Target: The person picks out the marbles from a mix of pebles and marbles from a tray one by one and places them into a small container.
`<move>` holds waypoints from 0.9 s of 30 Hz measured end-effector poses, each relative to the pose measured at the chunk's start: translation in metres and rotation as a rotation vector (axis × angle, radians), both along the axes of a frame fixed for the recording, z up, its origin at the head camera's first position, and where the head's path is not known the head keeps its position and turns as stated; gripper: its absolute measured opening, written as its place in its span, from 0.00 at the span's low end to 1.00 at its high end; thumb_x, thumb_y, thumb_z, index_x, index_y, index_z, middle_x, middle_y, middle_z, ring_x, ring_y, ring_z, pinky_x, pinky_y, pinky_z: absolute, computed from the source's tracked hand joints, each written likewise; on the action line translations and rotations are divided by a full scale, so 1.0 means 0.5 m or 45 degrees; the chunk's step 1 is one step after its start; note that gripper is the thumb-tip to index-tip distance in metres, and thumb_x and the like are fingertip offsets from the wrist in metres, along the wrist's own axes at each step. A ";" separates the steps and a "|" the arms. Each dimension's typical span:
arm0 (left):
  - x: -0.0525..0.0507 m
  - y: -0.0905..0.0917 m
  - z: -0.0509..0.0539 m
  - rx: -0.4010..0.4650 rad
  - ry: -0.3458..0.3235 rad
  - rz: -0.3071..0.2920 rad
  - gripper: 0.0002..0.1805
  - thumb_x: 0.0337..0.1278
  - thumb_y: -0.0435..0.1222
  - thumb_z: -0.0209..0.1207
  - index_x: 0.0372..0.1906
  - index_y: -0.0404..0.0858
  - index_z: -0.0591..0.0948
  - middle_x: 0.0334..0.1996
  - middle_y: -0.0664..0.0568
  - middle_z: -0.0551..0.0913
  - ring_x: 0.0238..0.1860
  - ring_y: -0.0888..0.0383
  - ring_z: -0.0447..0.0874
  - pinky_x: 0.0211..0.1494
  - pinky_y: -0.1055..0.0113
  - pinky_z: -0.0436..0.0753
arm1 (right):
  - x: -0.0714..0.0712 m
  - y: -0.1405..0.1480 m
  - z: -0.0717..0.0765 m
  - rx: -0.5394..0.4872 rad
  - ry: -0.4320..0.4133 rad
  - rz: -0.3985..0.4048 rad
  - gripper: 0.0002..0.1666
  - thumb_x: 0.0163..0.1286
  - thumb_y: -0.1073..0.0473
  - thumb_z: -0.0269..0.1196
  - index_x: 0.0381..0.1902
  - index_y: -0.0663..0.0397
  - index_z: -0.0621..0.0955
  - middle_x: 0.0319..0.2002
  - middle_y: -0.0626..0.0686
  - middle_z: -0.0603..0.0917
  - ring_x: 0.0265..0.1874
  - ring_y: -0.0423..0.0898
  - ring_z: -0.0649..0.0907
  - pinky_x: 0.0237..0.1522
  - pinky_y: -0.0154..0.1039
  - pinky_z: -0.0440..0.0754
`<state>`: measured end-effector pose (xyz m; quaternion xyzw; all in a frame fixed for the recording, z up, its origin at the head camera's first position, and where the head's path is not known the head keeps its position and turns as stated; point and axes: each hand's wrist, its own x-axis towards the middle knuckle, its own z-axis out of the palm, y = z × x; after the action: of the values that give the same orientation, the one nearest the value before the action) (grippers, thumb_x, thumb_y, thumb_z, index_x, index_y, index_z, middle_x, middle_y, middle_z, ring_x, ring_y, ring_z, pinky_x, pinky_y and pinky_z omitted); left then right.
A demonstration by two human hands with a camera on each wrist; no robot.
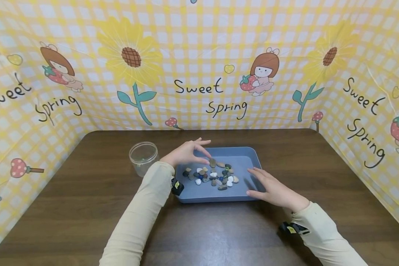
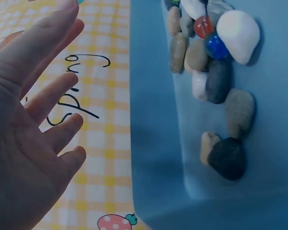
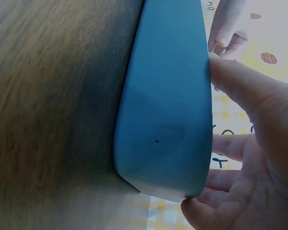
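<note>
A blue-grey tray [image 1: 244, 164] holds several pebbles [image 1: 230, 181] in brown, grey, black and white, with red and blue glass marbles [image 2: 217, 45] among them. My left hand [image 1: 186, 153] reaches over its far left part, thumb and index finger drawn together at a round brown pebble [image 1: 212, 162], which they appear to pinch; the fingertips' contact is small in view. The other left fingers stretch out. At the tray's right side is my right hand [image 1: 272, 188], thumb spread from the rather straight fingers, its tips near the rim.
A clear plastic jar [image 1: 143, 158], without a lid on top, stands left of the tray, close to the left forearm. Dark wooden table [image 1: 86, 207] surrounds both. A yellow checked cloth [image 1: 199, 48] hangs behind and at the sides.
</note>
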<state>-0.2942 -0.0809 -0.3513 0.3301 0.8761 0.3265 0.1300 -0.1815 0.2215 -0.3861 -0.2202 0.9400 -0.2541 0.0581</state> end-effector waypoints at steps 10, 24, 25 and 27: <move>-0.018 0.015 -0.021 -0.020 0.060 0.016 0.13 0.51 0.42 0.65 0.41 0.42 0.86 0.72 0.51 0.58 0.76 0.49 0.35 0.75 0.43 0.34 | 0.000 0.000 0.000 -0.006 0.010 0.005 0.45 0.63 0.43 0.61 0.69 0.62 0.60 0.68 0.69 0.60 0.68 0.68 0.60 0.63 0.65 0.62; -0.016 0.019 -0.036 -0.195 -0.013 -0.064 0.09 0.46 0.41 0.69 0.35 0.46 0.87 0.75 0.49 0.49 0.75 0.47 0.24 0.74 0.43 0.27 | -0.004 -0.001 -0.005 -0.009 0.003 -0.004 0.45 0.63 0.44 0.61 0.69 0.61 0.60 0.69 0.69 0.59 0.68 0.67 0.60 0.64 0.64 0.62; -0.016 0.019 -0.037 -0.199 -0.018 -0.067 0.09 0.46 0.41 0.68 0.35 0.46 0.87 0.75 0.49 0.49 0.75 0.47 0.23 0.74 0.43 0.27 | -0.004 -0.001 -0.006 -0.008 0.000 -0.007 0.45 0.63 0.43 0.61 0.69 0.61 0.60 0.69 0.69 0.59 0.68 0.67 0.60 0.64 0.65 0.62; -0.015 0.019 -0.040 -0.215 -0.015 -0.071 0.08 0.46 0.41 0.68 0.35 0.45 0.87 0.75 0.49 0.49 0.75 0.46 0.23 0.74 0.43 0.27 | -0.003 -0.001 -0.006 -0.008 -0.001 -0.011 0.45 0.63 0.43 0.61 0.69 0.60 0.60 0.69 0.69 0.59 0.68 0.67 0.60 0.64 0.64 0.62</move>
<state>-0.3017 -0.0713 -0.3712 0.3403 0.8902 0.2495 0.1716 -0.1831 0.2209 -0.3891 -0.2162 0.9401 -0.2574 0.0565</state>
